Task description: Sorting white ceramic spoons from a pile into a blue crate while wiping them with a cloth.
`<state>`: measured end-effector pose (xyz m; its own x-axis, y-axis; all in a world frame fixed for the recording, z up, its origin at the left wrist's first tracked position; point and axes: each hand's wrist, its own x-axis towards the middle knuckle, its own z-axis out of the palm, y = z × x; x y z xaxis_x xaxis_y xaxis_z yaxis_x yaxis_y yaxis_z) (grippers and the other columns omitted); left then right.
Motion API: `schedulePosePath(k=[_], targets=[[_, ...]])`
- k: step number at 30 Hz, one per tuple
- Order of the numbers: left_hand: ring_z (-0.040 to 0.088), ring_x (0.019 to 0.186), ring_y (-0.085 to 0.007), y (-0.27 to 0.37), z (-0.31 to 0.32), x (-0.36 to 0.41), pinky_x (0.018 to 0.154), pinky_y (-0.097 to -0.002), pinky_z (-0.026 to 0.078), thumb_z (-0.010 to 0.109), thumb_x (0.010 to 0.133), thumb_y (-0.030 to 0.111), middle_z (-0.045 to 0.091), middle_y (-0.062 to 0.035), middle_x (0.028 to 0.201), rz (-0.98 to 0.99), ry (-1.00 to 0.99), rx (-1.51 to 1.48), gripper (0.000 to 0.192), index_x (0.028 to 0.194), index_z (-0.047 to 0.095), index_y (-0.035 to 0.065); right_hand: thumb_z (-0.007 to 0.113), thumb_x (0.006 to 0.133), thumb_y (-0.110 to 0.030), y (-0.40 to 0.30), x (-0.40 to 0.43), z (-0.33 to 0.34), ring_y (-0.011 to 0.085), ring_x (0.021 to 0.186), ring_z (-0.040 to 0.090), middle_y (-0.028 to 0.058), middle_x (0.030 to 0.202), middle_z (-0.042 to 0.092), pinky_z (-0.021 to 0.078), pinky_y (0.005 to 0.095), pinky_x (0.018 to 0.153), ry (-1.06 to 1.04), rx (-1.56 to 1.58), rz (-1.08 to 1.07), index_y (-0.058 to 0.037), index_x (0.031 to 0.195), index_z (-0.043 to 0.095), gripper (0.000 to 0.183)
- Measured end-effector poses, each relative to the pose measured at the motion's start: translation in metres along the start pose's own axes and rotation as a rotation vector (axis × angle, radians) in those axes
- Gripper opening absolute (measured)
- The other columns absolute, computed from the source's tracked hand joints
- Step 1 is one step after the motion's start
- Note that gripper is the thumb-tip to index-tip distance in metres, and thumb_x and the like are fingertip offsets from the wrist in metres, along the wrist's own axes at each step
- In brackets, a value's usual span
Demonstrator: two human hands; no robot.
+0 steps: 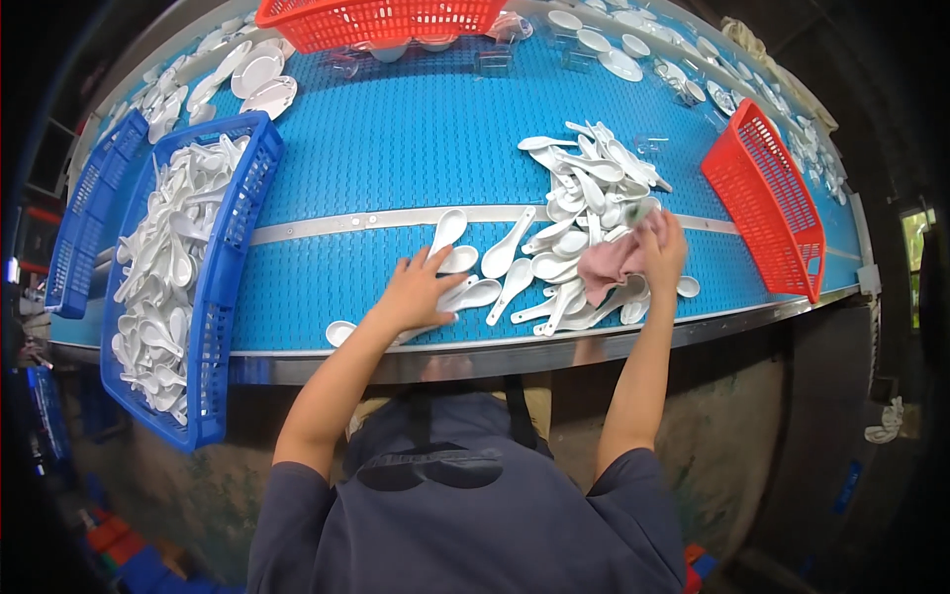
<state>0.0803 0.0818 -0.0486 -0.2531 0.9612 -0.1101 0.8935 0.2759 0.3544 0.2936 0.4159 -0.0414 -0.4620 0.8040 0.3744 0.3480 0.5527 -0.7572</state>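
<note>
My right hand (663,251) grips a pink cloth (612,263) at the right side of a heap of white soup spoons (586,174). A blurred greenish object (640,211) shows by its fingertips; I cannot tell what it is. My left hand (418,291), fingers spread, rests over a few loose white spoons (475,295) near the front edge. Another spoon (449,229) lies just beyond its fingertips, and a spoon bowl (341,333) shows left of the wrist. Between my hands, several spoons (508,245) lie singly on the blue belt (356,171).
A blue basket (194,401) full of white spoons stands at left, beside another blue basket (93,223). Red baskets stand at right (772,208) and at the far side (386,22). White plates (257,70) and glasses (493,63) line the far side. A metal strip (319,226) crosses the belt.
</note>
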Motion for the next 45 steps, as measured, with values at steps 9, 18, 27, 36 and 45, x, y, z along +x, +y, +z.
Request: schedulePosePath(k=[9, 18, 27, 36, 45], targets=[[0.05, 0.104, -0.0321, -0.068, -0.003, -0.028, 0.088, -0.0385, 0.044, 0.07, 0.062, 0.015, 0.054, -0.0122, 0.115, -0.058, 0.296, -0.186, 0.037, 0.096, 0.06, 0.0032, 0.07, 0.064, -0.045, -0.089, -0.087, 0.089, 0.0379, 0.107, 0.038, 0.0185, 0.117, 0.045, 0.0287, 0.0487, 0.093, -0.256, -0.537, -0.223, -0.0062, 0.116, 0.051, 0.068], [0.06, 0.084, -0.0169, -0.103, -0.005, -0.058, 0.07, -0.0294, 0.048, 0.063, 0.071, 0.008, 0.061, -0.0088, 0.092, -0.566, 0.51, -0.731, 0.035, 0.103, 0.053, -0.0006, 0.066, 0.069, -0.002, -0.143, -0.116, 0.136, 0.0226, 0.097, 0.059, 0.0108, 0.108, 0.06, 0.0471, 0.0296, 0.082, -0.536, 0.499, -0.054, -0.0028, 0.101, 0.06, 0.032], [0.058, 0.076, -0.0143, -0.123, -0.028, -0.1, 0.063, -0.0276, 0.047, 0.067, 0.067, 0.002, 0.057, -0.0065, 0.082, -0.666, 0.842, -1.031, 0.042, 0.106, 0.051, 0.0007, 0.071, 0.064, -0.017, -0.143, -0.057, 0.062, 0.0394, 0.117, 0.042, 0.0181, 0.127, 0.046, 0.0297, 0.0467, 0.101, -0.388, -0.723, -0.438, -0.0118, 0.125, 0.048, 0.066], [0.042, 0.115, -0.0383, -0.052, -0.043, -0.091, 0.096, -0.0419, 0.036, 0.073, 0.064, 0.012, 0.043, -0.024, 0.122, -0.393, 0.706, -0.097, 0.065, 0.122, 0.045, 0.0047, 0.074, 0.054, -0.016, -0.152, -0.07, 0.162, 0.0278, 0.101, 0.051, 0.0069, 0.107, 0.055, 0.0352, 0.0513, 0.091, -0.884, -0.424, -0.649, -0.0159, 0.119, 0.052, 0.069], [0.055, 0.098, -0.034, -0.05, -0.024, -0.04, 0.082, -0.0389, 0.046, 0.077, 0.064, 0.03, 0.055, -0.0167, 0.111, -0.276, 0.511, -0.327, 0.062, 0.116, 0.054, 0.0065, 0.072, 0.07, -0.025, -0.164, -0.034, 0.141, 0.0247, 0.077, 0.062, 0.0162, 0.088, 0.062, 0.0483, 0.0335, 0.066, -0.784, 0.01, -0.238, -0.0015, 0.093, 0.059, 0.036]])
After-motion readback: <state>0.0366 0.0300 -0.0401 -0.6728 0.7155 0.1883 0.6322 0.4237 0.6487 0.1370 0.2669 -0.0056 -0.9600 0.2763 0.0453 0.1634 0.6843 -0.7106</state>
